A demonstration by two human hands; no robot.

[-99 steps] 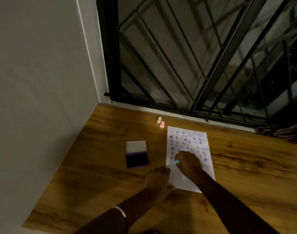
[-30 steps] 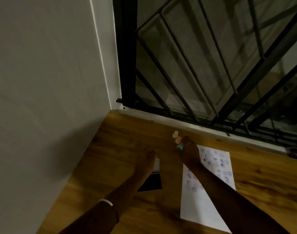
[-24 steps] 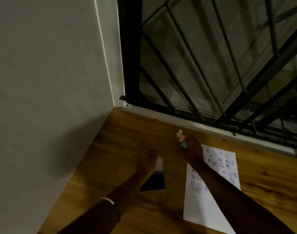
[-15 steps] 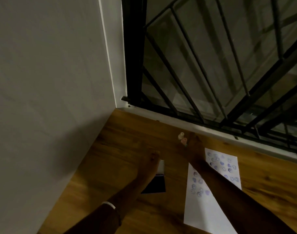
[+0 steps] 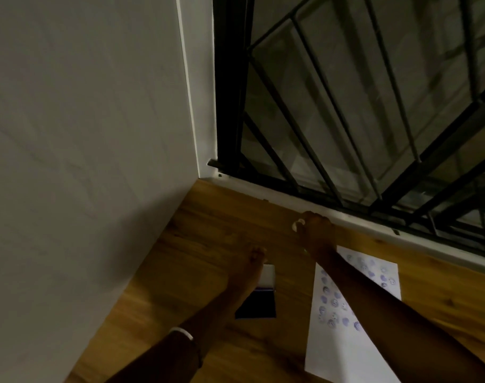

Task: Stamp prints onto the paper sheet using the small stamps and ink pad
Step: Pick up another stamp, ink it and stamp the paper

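Small cream-coloured plastic stamp [image 5: 296, 225] now sits at the fingertips of the right hand [image 5: 315, 233], far end of the floor near the white sill under the black metal window grille [image 5: 346, 111]. Big change: a few seconds back this hand was pressing a teal stamp on the sheet; a second ago it carried that teal stamp up to the cream and pink ones. Now teal and pink are no longer visible, probably hidden under the hand. Reads as a stamp swap: teal put down, cream being picked. Right hand is curled around the cream stamp, pinch looks closed on it, though whether it's lifted off the floor can't be told.

White paper sheet [image 5: 343, 352] lies on the brown wood-grain floor [image 5: 202, 244], right forearm crossing over it; upper part full of purple-blue prints, lower part blank, so task is partway.

Dark navy ink pad with its white lid folded back [image 5: 259, 302] sits left of the sheet, apart from it. Left hand [image 5: 249, 268] has moved from the sheet's corner to the pad, fingers flat and relaxed over the lid, grasping nothing, likely steadying it. Light bangle on that wrist.

Next is probably inking the cream stamp. Grey wall [image 5: 84, 134] at left.
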